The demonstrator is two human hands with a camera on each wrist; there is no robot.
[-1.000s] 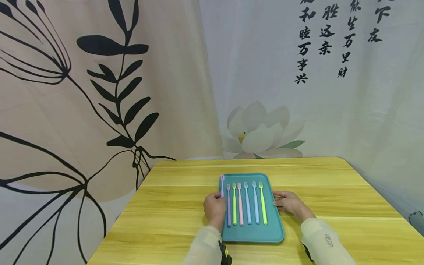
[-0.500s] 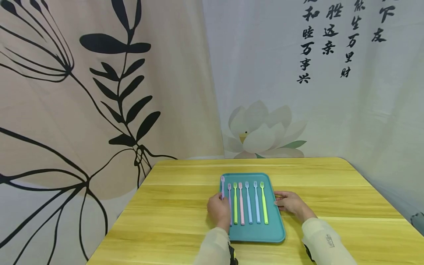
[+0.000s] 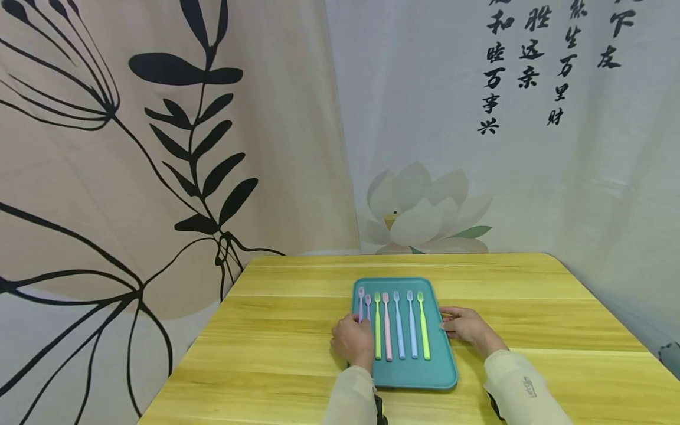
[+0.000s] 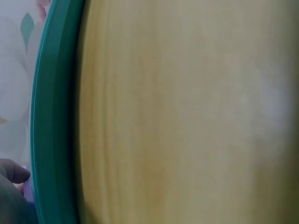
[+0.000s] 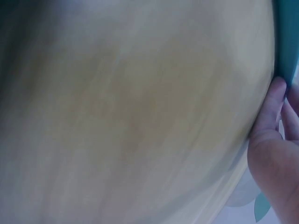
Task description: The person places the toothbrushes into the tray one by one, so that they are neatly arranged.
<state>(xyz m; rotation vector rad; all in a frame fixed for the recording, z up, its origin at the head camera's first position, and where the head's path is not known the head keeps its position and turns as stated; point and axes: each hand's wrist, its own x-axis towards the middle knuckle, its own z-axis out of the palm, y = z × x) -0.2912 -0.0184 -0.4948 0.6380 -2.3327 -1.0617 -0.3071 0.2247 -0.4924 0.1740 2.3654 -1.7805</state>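
Note:
A lilac toothbrush (image 3: 361,293) is pinched in my left hand (image 3: 355,341), bristle end pointing away, at the left side of the teal tray (image 3: 414,376). Just right of it lies a purple toothbrush (image 3: 368,301), its lower part hidden by the hand. Along the tray beside these lie a green toothbrush (image 3: 378,327), a pink one (image 3: 387,330), two blue ones and a yellow-green toothbrush (image 3: 423,327). My right hand (image 3: 470,329) touches the tray's right edge from outside, fairly straight fingers and thumb against the wall. The left wrist view catches only a bit of left hand (image 4: 14,179).
Yellow wood-grain table (image 3: 276,330) surrounds the tray on all sides. Behind its far edge hangs a printed cloth (image 3: 287,147) with dark plants, a pale lotus and black writing.
My left hand has shifted a little right, bringing the lilac toothbrush from over the tray's left edge to inside it, beside the purple one. My right hand stays at the tray's edge.

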